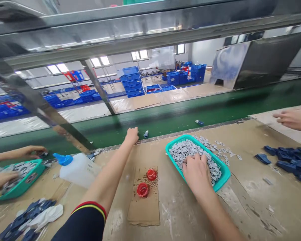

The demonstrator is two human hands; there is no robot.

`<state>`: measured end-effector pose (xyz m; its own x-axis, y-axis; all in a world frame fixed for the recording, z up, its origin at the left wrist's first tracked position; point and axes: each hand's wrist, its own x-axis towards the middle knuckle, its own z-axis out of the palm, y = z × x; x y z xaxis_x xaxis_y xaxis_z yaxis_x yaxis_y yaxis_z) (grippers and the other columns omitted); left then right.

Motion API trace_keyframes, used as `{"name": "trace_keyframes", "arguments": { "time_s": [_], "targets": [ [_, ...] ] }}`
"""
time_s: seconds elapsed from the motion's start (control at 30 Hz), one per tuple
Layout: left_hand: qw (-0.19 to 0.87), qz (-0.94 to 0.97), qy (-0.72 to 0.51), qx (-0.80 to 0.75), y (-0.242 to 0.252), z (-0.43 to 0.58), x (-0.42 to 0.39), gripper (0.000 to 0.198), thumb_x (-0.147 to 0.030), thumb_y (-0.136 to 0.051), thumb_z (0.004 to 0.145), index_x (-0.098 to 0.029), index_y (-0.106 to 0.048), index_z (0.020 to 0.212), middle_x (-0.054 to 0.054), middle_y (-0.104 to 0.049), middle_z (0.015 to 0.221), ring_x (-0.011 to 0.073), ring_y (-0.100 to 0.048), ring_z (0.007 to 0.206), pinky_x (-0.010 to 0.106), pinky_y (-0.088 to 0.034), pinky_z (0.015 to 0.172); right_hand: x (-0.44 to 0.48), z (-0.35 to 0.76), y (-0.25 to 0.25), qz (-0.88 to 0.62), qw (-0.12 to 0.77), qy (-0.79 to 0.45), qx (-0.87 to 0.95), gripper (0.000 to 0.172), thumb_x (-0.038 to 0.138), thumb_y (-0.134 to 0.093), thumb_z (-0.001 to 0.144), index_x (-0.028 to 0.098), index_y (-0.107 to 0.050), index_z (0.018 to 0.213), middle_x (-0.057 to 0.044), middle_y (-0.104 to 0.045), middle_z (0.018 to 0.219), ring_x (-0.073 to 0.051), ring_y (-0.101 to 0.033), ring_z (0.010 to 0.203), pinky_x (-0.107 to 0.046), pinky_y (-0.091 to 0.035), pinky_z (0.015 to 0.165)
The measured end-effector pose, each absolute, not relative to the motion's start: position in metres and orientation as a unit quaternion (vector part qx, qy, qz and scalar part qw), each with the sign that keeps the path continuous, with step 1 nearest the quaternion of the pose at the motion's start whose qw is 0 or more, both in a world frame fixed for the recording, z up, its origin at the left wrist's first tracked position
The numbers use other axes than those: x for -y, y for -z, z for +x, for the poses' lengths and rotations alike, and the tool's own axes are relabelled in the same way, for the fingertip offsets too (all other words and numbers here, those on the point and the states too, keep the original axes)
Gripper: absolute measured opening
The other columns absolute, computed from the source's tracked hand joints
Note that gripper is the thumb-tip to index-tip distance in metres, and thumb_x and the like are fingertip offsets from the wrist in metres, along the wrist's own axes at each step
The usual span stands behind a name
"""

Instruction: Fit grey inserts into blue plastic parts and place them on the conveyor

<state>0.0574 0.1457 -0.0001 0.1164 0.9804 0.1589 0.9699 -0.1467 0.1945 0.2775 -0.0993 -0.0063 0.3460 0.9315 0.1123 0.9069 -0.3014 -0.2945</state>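
My left hand (132, 135) reaches out to the near edge of the green conveyor belt. Its fingers bend away from me, hiding their tips. Just right of it, a small dark blue and white part (145, 134) lies on the belt. My right hand (197, 167) is in a teal basket (224, 180) of small grey plastic pieces (183, 149). Those fingers are curled down into the pile, and whatever they pinch is hidden. Between my arms, two red caps (142, 189) holding liquid sit on a wet cardboard piece (144, 213).
A white bottle with a blue cap (76, 169) stands beside my left forearm. Dark blue parts (291, 162) lie at the right. Co-workers' hands (294, 119) show at both sides, one in another teal basket (22, 185). A metal post (97, 85) rises beyond the belt.
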Motion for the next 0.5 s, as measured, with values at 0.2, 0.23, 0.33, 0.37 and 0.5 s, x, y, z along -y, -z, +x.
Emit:
{"name": "trace_keyframes", "arguments": {
  "time_s": [0.2, 0.23, 0.33, 0.37, 0.5],
  "targets": [
    [0.025, 0.721, -0.147, -0.677, 0.03, 0.1, -0.129, 0.035, -0.032, -0.055, 0.087, -0.016, -0.053, 0.118, 0.01, -0.056, 0.119, 0.0222, -0.058, 0.101, 0.044, -0.05, 0.083, 0.103, 0.276, 0.018, -0.792, 0.118, -0.002, 0.599, 0.025, 0.027, -0.047, 0.088, 0.014, -0.069, 0.088, -0.018, -0.059, 0.09, -0.031, -0.048, 0.092, -0.036, -0.036, 0.07],
    [0.037, 0.716, -0.155, -0.679, 0.032, 0.103, -0.127, 0.035, -0.032, -0.055, 0.087, -0.015, -0.053, 0.118, 0.01, -0.056, 0.119, 0.0221, -0.058, 0.1, 0.043, -0.05, 0.083, 0.103, 0.276, 0.021, -0.79, 0.114, 0.002, 0.602, 0.026, 0.026, -0.046, 0.089, 0.013, -0.068, 0.089, -0.019, -0.059, 0.091, -0.031, -0.049, 0.092, -0.036, -0.036, 0.07],
    [0.083, 0.707, -0.192, -0.675, 0.028, 0.101, -0.123, 0.035, -0.031, -0.055, 0.087, -0.015, -0.053, 0.118, 0.01, -0.056, 0.118, 0.0219, -0.058, 0.1, 0.043, -0.05, 0.082, 0.102, 0.278, 0.026, -0.788, 0.117, 0.024, 0.605, 0.028, 0.024, -0.042, 0.091, 0.01, -0.066, 0.09, -0.019, -0.059, 0.09, -0.031, -0.05, 0.09, -0.036, -0.036, 0.07],
    [0.101, 0.706, -0.209, -0.669, 0.025, 0.097, -0.121, 0.035, -0.031, -0.055, 0.087, -0.015, -0.053, 0.118, 0.01, -0.056, 0.118, 0.0219, -0.058, 0.1, 0.043, -0.05, 0.082, 0.102, 0.279, 0.027, -0.785, 0.126, 0.031, 0.605, 0.029, 0.023, -0.04, 0.091, 0.01, -0.065, 0.09, -0.019, -0.06, 0.09, -0.031, -0.051, 0.089, -0.037, -0.036, 0.07],
    [0.181, 0.701, -0.293, -0.625, 0.008, 0.071, -0.088, 0.031, -0.03, -0.055, 0.087, -0.015, -0.055, 0.115, 0.01, -0.058, 0.116, 0.0212, -0.059, 0.099, 0.042, -0.05, 0.083, 0.103, 0.28, 0.021, -0.763, 0.244, -0.015, 0.598, 0.03, 0.024, -0.033, 0.094, 0.012, -0.061, 0.092, -0.016, -0.063, 0.089, -0.03, -0.054, 0.085, -0.037, -0.038, 0.068]
  ]
}}
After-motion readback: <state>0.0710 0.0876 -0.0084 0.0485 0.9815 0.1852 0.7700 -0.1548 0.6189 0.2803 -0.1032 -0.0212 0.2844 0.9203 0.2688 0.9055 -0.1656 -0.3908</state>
